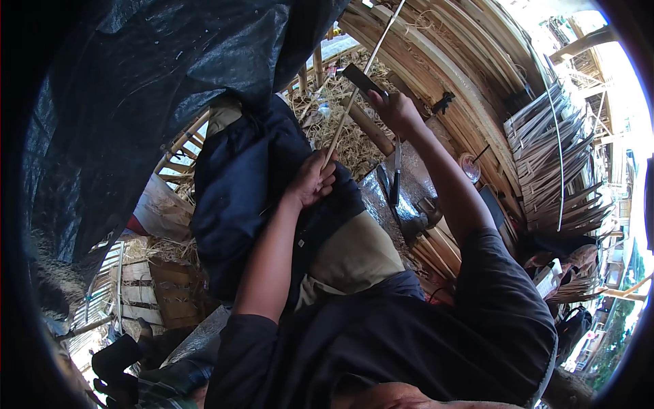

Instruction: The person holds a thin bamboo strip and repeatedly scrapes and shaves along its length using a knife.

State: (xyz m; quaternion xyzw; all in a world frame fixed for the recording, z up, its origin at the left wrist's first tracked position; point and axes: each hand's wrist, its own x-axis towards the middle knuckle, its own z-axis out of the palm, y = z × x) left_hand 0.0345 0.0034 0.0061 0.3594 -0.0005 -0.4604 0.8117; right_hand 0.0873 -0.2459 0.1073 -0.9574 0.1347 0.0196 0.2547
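Note:
My left hand is closed round the lower end of a long, thin, pale strip of split bamboo or cane, above my lap. The strip slants up and away to the right, past the top edge of the view. My right hand grips a knife with a broad, dark, square-ended blade. That blade lies across the strip, apparently against it, a forearm's reach beyond my left hand. Fingers hide most of the knife's handle. A dark blue cloth covers my legs, with khaki trousers showing beside it.
Curly shavings litter the ground ahead. Another knife stands beneath my right forearm. Long wooden or bamboo strips are stacked at the far right, beside dried leaf thatch. A dark tarpaulin hangs at the left.

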